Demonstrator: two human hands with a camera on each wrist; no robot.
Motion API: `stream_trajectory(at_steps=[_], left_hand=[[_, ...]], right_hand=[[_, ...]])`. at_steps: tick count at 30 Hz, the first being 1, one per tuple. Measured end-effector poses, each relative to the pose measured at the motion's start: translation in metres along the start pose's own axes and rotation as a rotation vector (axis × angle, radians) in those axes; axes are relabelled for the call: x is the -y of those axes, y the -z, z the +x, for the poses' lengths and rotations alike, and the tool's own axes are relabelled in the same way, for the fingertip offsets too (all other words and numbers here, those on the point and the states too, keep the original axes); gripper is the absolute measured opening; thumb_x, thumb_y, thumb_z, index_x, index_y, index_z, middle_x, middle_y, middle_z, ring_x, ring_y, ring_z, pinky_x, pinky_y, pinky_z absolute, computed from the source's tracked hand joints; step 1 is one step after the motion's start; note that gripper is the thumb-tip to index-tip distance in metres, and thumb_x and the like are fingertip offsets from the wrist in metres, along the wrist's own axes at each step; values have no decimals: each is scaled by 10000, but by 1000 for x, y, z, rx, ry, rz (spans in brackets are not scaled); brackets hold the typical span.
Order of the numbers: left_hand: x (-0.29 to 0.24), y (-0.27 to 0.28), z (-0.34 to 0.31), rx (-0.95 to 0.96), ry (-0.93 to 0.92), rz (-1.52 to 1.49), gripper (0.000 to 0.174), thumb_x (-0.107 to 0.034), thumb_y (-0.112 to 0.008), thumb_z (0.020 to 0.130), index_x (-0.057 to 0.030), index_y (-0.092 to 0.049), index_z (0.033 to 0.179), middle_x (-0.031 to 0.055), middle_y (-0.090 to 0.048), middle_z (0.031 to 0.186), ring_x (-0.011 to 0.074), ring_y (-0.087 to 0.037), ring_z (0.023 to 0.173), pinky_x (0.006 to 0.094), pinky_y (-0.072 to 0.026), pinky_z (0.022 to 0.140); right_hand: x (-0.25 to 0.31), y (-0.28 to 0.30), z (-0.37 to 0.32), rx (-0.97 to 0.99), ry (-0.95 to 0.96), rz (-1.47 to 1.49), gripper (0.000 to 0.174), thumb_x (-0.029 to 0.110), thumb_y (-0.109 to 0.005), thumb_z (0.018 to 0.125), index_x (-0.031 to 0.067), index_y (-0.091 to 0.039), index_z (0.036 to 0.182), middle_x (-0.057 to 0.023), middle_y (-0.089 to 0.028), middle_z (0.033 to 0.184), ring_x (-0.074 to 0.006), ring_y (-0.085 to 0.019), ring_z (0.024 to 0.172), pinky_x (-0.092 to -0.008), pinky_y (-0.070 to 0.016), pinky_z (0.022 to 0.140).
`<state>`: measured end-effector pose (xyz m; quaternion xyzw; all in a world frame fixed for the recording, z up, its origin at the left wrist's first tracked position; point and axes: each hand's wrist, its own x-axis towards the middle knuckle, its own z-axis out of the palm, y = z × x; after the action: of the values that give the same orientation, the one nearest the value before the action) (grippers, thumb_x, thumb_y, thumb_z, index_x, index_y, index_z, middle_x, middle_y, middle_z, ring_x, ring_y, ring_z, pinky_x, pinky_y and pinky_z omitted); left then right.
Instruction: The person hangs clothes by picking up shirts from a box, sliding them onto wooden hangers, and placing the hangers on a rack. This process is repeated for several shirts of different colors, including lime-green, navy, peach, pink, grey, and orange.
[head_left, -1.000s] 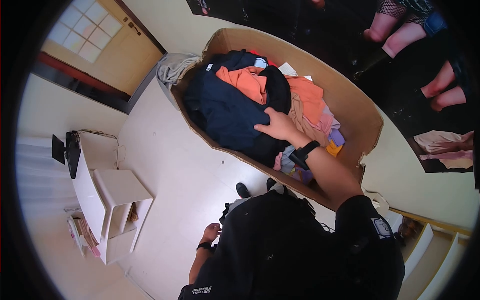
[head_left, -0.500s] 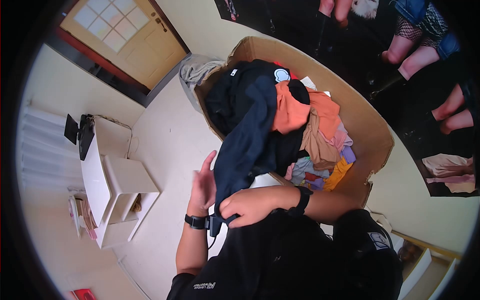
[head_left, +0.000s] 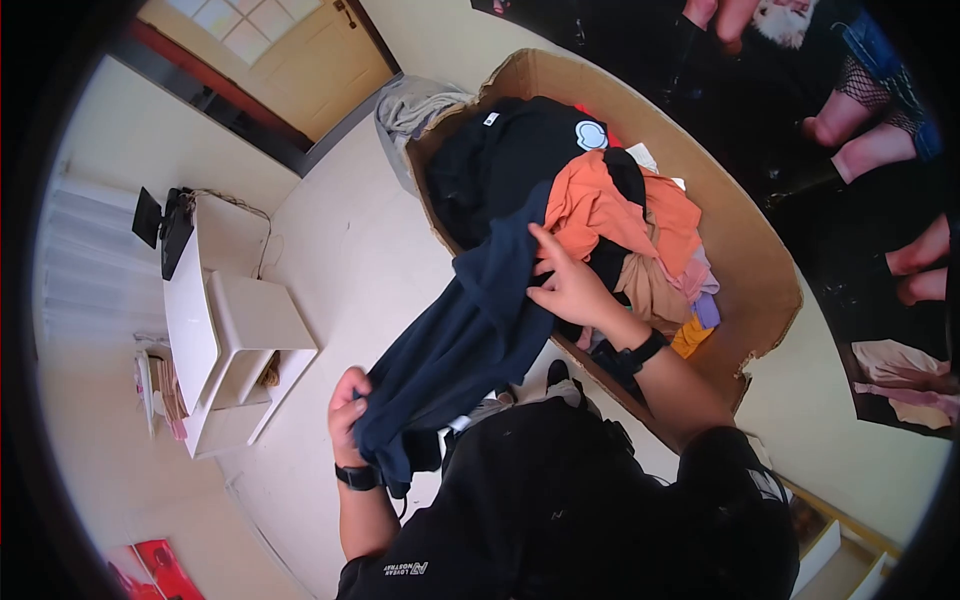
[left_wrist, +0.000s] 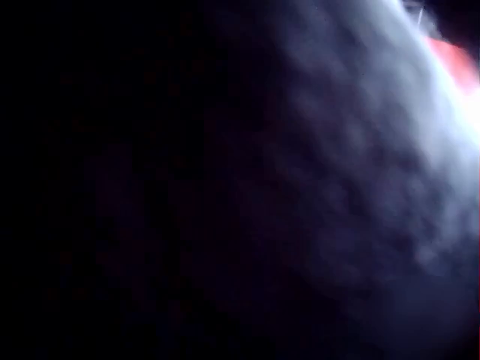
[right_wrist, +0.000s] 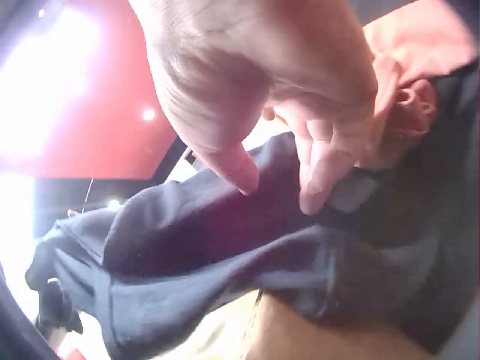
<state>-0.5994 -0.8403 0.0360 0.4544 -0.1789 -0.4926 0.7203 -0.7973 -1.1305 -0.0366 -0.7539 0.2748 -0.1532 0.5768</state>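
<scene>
A navy garment [head_left: 465, 340] stretches in the head view from the cardboard box [head_left: 770, 330] down toward the person's front. My left hand [head_left: 347, 410] grips its lower end, thumb on top. Over its upper part, near the box edge, is my right hand [head_left: 578, 292], thumb and fingers spread apart at the cloth. The right wrist view shows the thumb and fingertips [right_wrist: 311, 199] apart against the navy garment [right_wrist: 210, 247]. Dark cloth [left_wrist: 360, 150] fills most of the left wrist view and hides the left hand there. An orange garment [head_left: 600, 210] lies beside the right hand.
Inside the box are a black garment with a white print [head_left: 515, 150], a tan garment [head_left: 650, 290] and several other clothes. Grey cloth [head_left: 420, 105] hangs at the box's far end. A white desk [head_left: 265, 310] stands to the left, and a door [head_left: 290, 70] is beyond.
The right hand drew the navy garment out of the box toward the body, then moved back up along it. The left hand rose from the side and took hold of the lower end.
</scene>
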Motion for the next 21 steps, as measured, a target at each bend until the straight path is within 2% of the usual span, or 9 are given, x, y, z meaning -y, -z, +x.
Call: stream_trajectory(at_steps=[3, 6, 7, 8, 9, 13, 18, 19, 21], left_hand=[[-15, 24, -38, 7, -308, -135, 168, -166, -579, 742, -92, -438, 797, 82, -571, 768, 244, -591, 761, 388, -502, 743], [-35, 5, -47, -36, -594, -153, 220, -307, -520, 820, -128, -504, 949, 108, -597, 864, 350, -605, 875, 524, -489, 821], [-44, 4, -51, -318, -567, -159, 222, -301, -498, 850, -132, -502, 994, 110, -608, 878, 343, -609, 879, 513, -492, 822], [-51, 8, -55, -599, -531, -168, 227, -295, -476, 879, -136, -501, 1040, 111, -619, 892, 335, -613, 882, 503, -494, 822], [-55, 27, -51, -310, -631, -253, 213, -258, -418, 938, -138, -495, 1095, 114, -642, 942, 312, -623, 903, 477, -502, 817], [-57, 86, -65, -335, -622, -409, 245, -201, -321, 994, -135, -492, 1155, 114, -646, 944, 261, -621, 872, 429, -496, 820], [-87, 170, -92, -311, -761, -518, 278, -137, -368, 961, -103, -440, 1227, 107, -580, 1053, 255, -576, 979, 413, -475, 891], [-96, 192, -98, -319, -790, -552, 285, -136, -363, 964, -105, -436, 1237, 112, -575, 1073, 259, -574, 990, 413, -470, 906], [-110, 223, -114, -384, -834, -604, 310, -110, -355, 961, -93, -423, 1264, 123, -566, 1116, 267, -567, 1022, 409, -456, 939]], right_hand=[[30, -14, 24, 126, 221, -467, 368, 129, -625, 800, 59, -552, 1155, -145, -619, 804, -249, -632, 741, -331, -483, 606], [56, -42, 52, -97, 544, -344, 141, 146, -592, 821, 24, -631, 879, -146, -598, 748, -295, -601, 703, -354, -461, 593], [80, -45, 58, -103, 517, -228, 116, 99, -569, 830, 2, -619, 792, -143, -605, 753, -280, -601, 688, -339, -461, 607], [98, -47, 65, -85, 531, -167, 106, 96, -592, 812, -6, -614, 827, -125, -620, 760, -255, -610, 695, -326, -477, 638], [114, -54, 68, 33, 493, -134, 172, 110, -625, 785, -6, -605, 912, -133, -625, 840, -260, -616, 768, -329, -485, 696], [127, -158, 66, 642, 775, -357, 726, 197, -751, 653, 29, -433, 1284, -176, -511, 1227, -319, -510, 1128, -383, -406, 974], [117, -306, 64, 751, 637, -768, 190, 219, -634, 782, 35, -605, 819, -159, -616, 786, -365, -578, 784, -449, -457, 714], [117, -324, 68, 580, 709, -540, 223, 231, -599, 813, 48, -584, 687, -164, -565, 637, -385, -552, 660, -468, -436, 644], [139, -351, 86, 520, 805, -599, 198, 180, -624, 805, 36, -610, 940, -162, -627, 842, -335, -602, 817, -412, -478, 726]])
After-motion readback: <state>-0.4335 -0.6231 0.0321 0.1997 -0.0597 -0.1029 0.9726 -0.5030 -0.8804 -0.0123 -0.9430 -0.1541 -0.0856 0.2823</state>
